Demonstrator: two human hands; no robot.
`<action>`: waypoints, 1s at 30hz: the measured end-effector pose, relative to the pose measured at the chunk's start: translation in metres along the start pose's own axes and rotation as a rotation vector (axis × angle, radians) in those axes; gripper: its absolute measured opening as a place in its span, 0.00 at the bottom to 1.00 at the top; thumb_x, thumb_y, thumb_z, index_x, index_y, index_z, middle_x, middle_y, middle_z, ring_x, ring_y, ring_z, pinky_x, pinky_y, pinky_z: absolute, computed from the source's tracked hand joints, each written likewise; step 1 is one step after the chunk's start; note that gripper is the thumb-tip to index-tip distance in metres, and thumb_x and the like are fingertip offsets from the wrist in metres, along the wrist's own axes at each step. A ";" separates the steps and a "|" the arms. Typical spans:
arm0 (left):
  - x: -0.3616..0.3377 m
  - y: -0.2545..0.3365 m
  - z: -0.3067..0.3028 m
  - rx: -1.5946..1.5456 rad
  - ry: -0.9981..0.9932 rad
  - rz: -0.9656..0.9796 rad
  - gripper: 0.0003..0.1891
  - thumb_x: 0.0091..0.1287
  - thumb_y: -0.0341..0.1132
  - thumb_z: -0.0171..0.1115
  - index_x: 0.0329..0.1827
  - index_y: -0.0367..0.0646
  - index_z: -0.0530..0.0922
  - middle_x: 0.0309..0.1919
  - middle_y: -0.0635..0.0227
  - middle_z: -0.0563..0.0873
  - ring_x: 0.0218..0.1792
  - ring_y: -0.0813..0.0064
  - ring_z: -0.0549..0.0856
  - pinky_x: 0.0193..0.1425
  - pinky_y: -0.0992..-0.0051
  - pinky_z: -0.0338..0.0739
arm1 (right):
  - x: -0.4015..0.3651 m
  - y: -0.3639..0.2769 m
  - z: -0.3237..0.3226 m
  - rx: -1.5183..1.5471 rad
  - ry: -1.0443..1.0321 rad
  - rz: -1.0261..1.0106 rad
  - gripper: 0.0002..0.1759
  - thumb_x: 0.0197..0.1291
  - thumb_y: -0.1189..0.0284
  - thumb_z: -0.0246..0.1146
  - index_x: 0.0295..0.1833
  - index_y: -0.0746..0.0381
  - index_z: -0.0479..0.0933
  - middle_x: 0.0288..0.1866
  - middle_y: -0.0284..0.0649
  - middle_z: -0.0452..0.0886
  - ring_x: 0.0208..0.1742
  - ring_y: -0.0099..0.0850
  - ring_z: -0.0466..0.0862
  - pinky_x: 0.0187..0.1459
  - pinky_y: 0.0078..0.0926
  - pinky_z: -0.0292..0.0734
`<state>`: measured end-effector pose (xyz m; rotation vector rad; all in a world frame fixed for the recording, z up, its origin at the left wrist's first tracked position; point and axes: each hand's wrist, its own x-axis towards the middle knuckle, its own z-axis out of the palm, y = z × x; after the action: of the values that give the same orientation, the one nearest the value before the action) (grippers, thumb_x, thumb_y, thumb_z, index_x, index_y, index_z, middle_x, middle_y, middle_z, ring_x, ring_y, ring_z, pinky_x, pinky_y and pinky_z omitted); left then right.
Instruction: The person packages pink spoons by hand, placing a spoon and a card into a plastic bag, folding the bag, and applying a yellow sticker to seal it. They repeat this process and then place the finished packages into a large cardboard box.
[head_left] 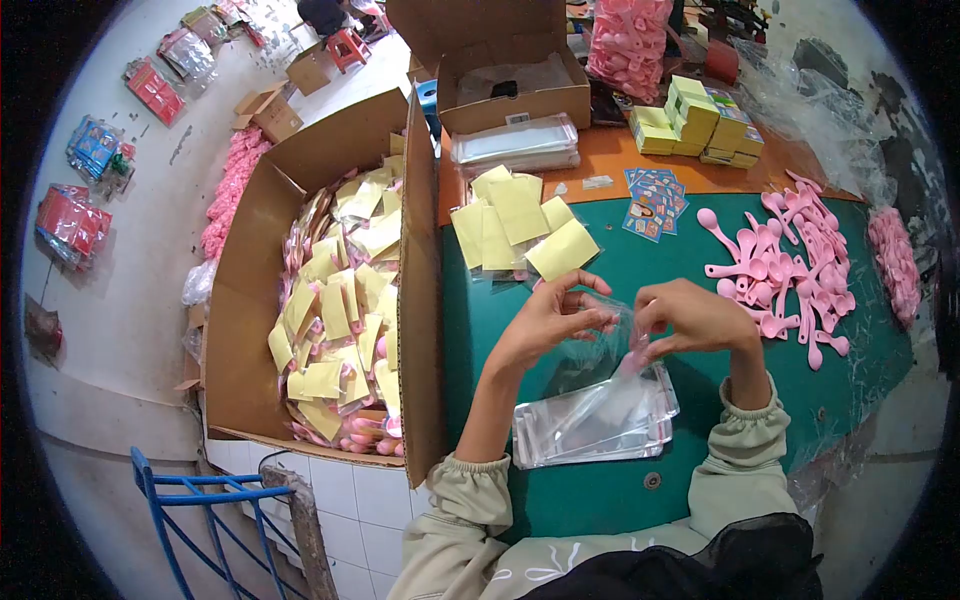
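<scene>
A clear plastic bag (588,362) stretches between my two hands above the table. My left hand (560,318) has its fingers curled at the bag's left edge. My right hand (688,316) is closed in a pinch at the bag's right side; a pinkish shape under its fingertips is too blurred to name. Right below lies a stack of flat clear bags (595,425). To the right of my right hand is a heap of pink plastic spoons (790,265). Beyond my left hand, several bags with yellow cards (520,215) lie in a pile.
A large open carton (425,300) on the left holds many bagged spoons with yellow cards. Blue printed cards (655,203), stacked yellow card blocks (690,118) and more clear bags (515,145) lie at the back. A blue metal frame (215,490) stands at lower left.
</scene>
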<state>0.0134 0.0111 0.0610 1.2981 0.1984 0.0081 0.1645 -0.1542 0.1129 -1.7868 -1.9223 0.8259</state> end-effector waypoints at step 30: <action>-0.003 0.012 -0.001 0.057 0.043 0.109 0.19 0.58 0.28 0.67 0.52 0.40 0.72 0.33 0.67 0.86 0.36 0.81 0.84 0.37 0.82 0.76 | -0.019 -0.034 -0.018 0.307 0.628 0.153 0.05 0.62 0.77 0.58 0.42 0.66 0.70 0.28 0.35 0.76 0.27 0.19 0.77 0.29 0.15 0.71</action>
<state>0.0113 0.0147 0.0729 1.3651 0.1657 0.1236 0.1521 -0.1710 0.1510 -1.7419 -1.2037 0.4853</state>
